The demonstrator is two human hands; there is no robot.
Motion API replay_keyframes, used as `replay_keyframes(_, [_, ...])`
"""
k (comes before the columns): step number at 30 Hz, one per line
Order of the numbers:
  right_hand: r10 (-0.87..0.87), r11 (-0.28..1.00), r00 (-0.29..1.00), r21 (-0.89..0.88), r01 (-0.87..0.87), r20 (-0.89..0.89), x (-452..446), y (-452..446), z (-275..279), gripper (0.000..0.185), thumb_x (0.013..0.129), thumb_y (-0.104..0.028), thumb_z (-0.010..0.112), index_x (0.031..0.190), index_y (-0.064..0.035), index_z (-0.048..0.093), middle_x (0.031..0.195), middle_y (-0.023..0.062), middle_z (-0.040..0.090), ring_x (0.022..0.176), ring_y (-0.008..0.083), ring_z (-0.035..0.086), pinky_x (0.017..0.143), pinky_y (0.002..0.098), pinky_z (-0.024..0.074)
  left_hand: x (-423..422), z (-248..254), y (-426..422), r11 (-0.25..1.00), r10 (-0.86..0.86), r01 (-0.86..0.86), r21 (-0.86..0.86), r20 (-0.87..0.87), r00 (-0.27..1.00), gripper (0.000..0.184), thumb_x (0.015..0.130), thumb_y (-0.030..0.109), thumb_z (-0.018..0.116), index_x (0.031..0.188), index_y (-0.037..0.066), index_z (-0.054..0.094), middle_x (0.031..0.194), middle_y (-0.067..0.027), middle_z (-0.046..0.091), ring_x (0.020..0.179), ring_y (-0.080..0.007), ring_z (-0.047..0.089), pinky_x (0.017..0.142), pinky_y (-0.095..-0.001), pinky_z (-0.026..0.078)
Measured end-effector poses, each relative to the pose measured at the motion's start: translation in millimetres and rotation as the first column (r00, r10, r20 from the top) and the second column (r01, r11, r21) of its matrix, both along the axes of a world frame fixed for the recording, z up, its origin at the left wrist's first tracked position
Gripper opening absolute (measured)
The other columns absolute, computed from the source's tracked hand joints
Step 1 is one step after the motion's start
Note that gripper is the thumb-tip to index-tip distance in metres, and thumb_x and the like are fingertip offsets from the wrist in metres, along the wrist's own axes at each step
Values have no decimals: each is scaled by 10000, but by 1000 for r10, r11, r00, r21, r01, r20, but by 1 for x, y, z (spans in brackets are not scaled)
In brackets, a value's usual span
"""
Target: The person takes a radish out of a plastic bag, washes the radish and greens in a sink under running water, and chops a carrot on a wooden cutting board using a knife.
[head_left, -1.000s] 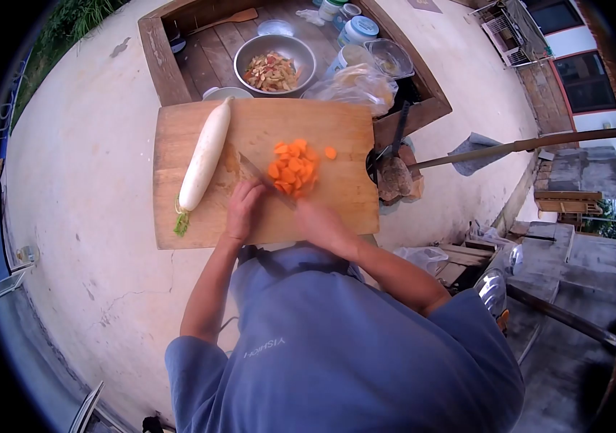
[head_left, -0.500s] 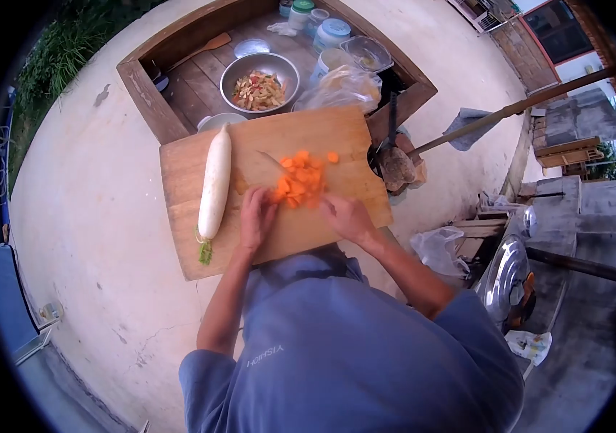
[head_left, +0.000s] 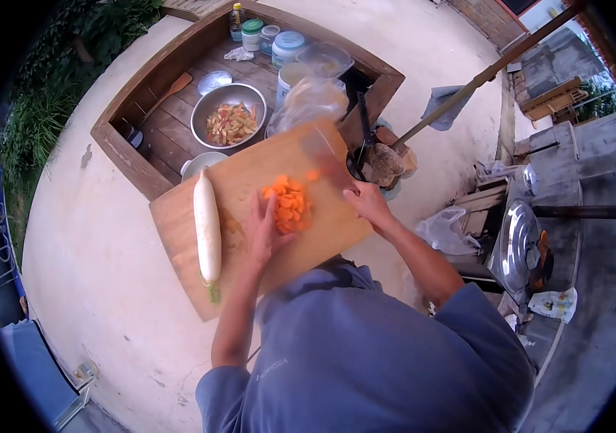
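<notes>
A pile of orange carrot slices (head_left: 290, 206) lies on the wooden cutting board (head_left: 243, 191). My left hand (head_left: 262, 231) rests against the pile's near left side, thumb and fingers spread apart. At the board's right side, my right hand (head_left: 370, 203) is closed around the handle of a knife (head_left: 322, 150); its wide blade is smeared by motion and points away from me over the far right part of the board. One carrot slice (head_left: 313, 175) sits apart from the pile, near the blade. Left of my left hand lies a whole white radish (head_left: 207, 227) with a green stub.
Beyond the board, a wooden-rimmed table (head_left: 167, 119) carries a metal bowl (head_left: 199, 130) of chopped food, a wooden spatula (head_left: 178, 84), jars (head_left: 288, 49) and a plastic bag (head_left: 315, 101). A long pole (head_left: 459, 94) slants at right. A shiny metal lid (head_left: 518, 242) stands further right.
My right hand has swung the knife away from the carrot pile to the right. My left hand has opened its fingers beside the slices. The whole view has shifted and turned slightly.
</notes>
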State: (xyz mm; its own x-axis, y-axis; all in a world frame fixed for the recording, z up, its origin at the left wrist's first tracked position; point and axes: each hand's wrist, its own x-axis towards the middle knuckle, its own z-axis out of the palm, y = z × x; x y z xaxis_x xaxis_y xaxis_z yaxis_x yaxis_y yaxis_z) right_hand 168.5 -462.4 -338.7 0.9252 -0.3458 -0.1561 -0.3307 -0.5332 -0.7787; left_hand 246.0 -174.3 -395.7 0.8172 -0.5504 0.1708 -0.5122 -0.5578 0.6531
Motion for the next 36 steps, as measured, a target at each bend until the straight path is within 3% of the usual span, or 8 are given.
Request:
replay_keyframes(2, [-23, 967, 991, 247, 56, -135, 9, -19, 2, 288, 916, -221, 609, 782, 32, 574, 576, 60, 565, 429, 139, 553, 421, 297, 466, 5, 6, -12, 999, -3, 2, 43, 40, 999, 1303, 427, 390, 955, 1531, 163, 300, 1564, -281, 176, 1434, -461, 214, 1149, -522, 259])
replay_keyframes(9, [294, 769, 910, 637, -43, -293, 6, -49, -31, 254, 941, -219, 598, 779, -28, 556, 607, 28, 564, 489, 120, 573, 460, 281, 478, 11, 21, -48, 981, 6, -23, 194, 88, 996, 1200, 453, 520, 903, 1497, 243, 380, 1548, -263, 239, 1426, -439, 236, 1150, -561, 203])
replay_keyframes(15, [461, 719, 842, 674, -169, -280, 22, -37, -25, 232, 945, -208, 585, 799, -31, 552, 616, 39, 588, 494, 128, 588, 437, 272, 458, 8, 6, -69, 968, 111, -150, 202, 193, 975, 1113, 521, 690, 807, 1468, 228, 448, 1549, -224, 255, 1412, -442, 248, 1130, -562, 244])
replay_keyframes(18, [510, 665, 823, 721, -192, -251, 28, -34, -40, 223, 939, -215, 584, 819, -29, 565, 602, 38, 591, 479, 126, 584, 413, 268, 443, 11, 9, -78, 969, 166, -203, 143, 238, 957, 1087, 545, 684, 802, 1457, 197, 464, 1483, -213, 337, 1351, -430, 324, 1099, -550, 291])
replay_keyframes(22, [502, 659, 830, 729, -184, -245, 39, -16, -34, 225, 928, -230, 586, 848, -20, 596, 594, 36, 598, 481, 119, 578, 407, 258, 429, 15, 30, -90, 964, 252, -262, 34, 179, 951, 932, 572, 446, 853, 1392, 165, 511, 1392, -181, 436, 1232, -401, 435, 1020, -520, 374])
replay_keyframes(28, [426, 692, 867, 711, -128, -258, 49, 4, -18, 222, 928, -225, 585, 912, -3, 602, 585, 42, 591, 469, 115, 558, 411, 255, 419, 21, 20, -96, 947, 316, -310, -81, 88, 945, 864, 609, 362, 850, 1374, 117, 529, 1400, -197, 441, 1213, -389, 457, 992, -490, 407])
replay_keyframes(30, [436, 690, 859, 713, -128, -267, 53, 9, -13, 233, 930, -231, 590, 931, 1, 606, 584, 40, 590, 466, 108, 549, 411, 251, 412, 25, 17, -97, 930, 345, -335, -149, 44, 938, 885, 580, 337, 860, 1373, 109, 543, 1343, -198, 417, 1206, -388, 440, 1019, -493, 393])
replay_keyframes(36, [440, 739, 833, 662, -124, -335, 57, 12, -23, 213, 945, -225, 584, 875, -24, 605, 580, 28, 581, 464, 108, 563, 396, 242, 402, 28, 7, -88, 910, 378, -366, -196, 23, 926, 896, 584, 396, 884, 1366, 111, 555, 1564, -277, 149, 1425, -479, 220, 1143, -519, 279])
